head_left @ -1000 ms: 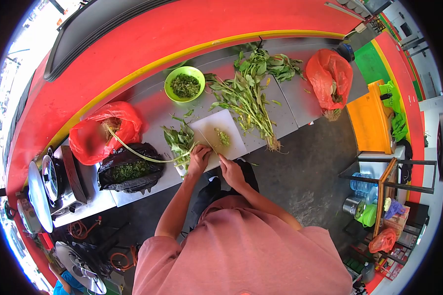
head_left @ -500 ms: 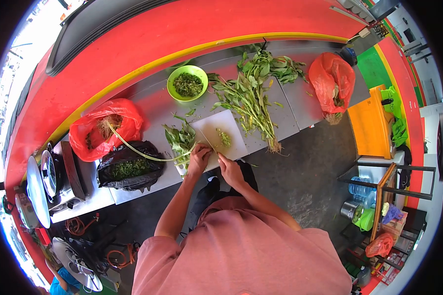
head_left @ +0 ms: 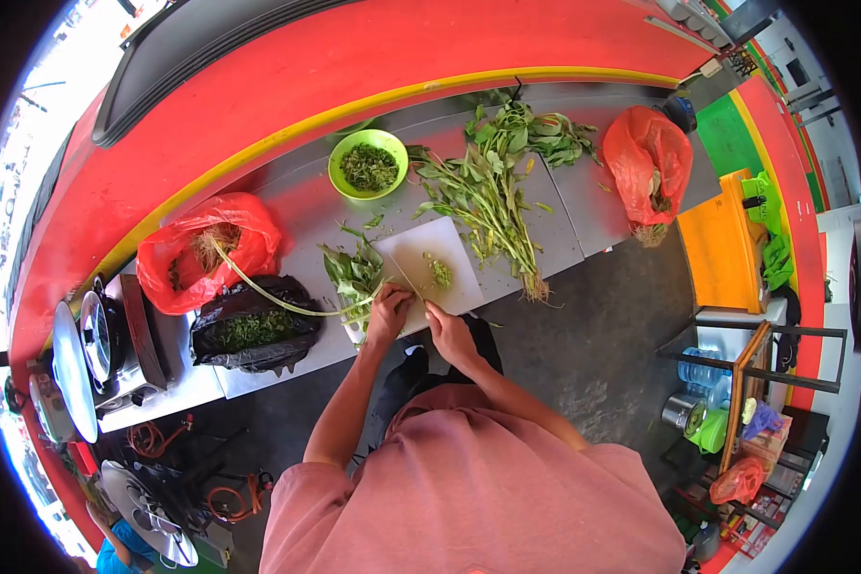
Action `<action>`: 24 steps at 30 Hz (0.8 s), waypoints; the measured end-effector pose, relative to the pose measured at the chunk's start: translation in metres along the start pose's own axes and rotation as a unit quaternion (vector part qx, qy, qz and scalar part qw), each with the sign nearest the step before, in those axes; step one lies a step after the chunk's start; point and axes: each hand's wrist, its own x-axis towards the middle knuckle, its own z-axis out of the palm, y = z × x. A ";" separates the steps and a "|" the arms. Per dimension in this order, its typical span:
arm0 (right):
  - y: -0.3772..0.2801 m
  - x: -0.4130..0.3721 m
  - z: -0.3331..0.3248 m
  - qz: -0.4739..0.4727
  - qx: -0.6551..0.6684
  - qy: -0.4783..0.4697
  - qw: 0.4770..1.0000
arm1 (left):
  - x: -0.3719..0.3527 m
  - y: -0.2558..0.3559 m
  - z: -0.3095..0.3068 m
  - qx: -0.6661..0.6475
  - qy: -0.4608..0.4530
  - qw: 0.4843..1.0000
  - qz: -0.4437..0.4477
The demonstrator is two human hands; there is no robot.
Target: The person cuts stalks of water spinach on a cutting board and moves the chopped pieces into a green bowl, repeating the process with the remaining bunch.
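Near the counter's front edge, my left hand [head_left: 390, 308] is closed on a long pale green stem [head_left: 268, 295] that runs back over the black bag toward the red bag. My right hand [head_left: 447, 330] is closed on a thin knife [head_left: 414, 290], whose blade lies over the white cutting board [head_left: 457, 251]. A small heap of chopped green pieces [head_left: 438, 272] is on the board. Loose leaves [head_left: 354, 271] lie left of the board. To its right is a big bunch of leafy greens [head_left: 488, 196] with roots toward the front.
A green bowl of chopped leaves [head_left: 399, 142] stands behind the board. At left are a red bag [head_left: 163, 251] with roots and a black bag [head_left: 297, 356] of chopped greens. Another red bag [head_left: 641, 153] is at right. Someone in blue [head_left: 124, 550] is at lower left.
The view has shifted very slightly. Both hands remain at the board's front edge in nearly the same pose, with the stem and knife still held.
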 end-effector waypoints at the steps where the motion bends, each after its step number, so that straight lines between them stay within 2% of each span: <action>1: 0.000 -0.001 0.000 0.001 0.000 -0.002 1.000 | 0.000 0.000 0.000 0.004 -0.004 1.000 0.006; 8: -0.001 0.017 0.010 -0.036 -0.019 0.027 0.999 | 0.001 0.002 -0.001 0.004 -0.025 1.000 0.009; 13: -0.006 0.015 0.009 -0.055 0.012 0.048 0.997 | 0.000 0.003 0.001 -0.007 -0.002 1.000 -0.012; 19: -0.001 -0.005 0.002 0.019 -0.019 -0.009 1.000 | -0.002 0.008 -0.001 0.012 -0.005 1.000 0.002; 23: 0.005 0.006 0.012 -0.040 -0.052 0.031 0.997 | -0.005 0.005 0.003 0.011 0.006 1.000 0.015; 24: 0.004 0.009 0.012 -0.063 -0.061 0.037 0.995 | -0.006 0.005 0.001 0.050 0.010 0.998 0.035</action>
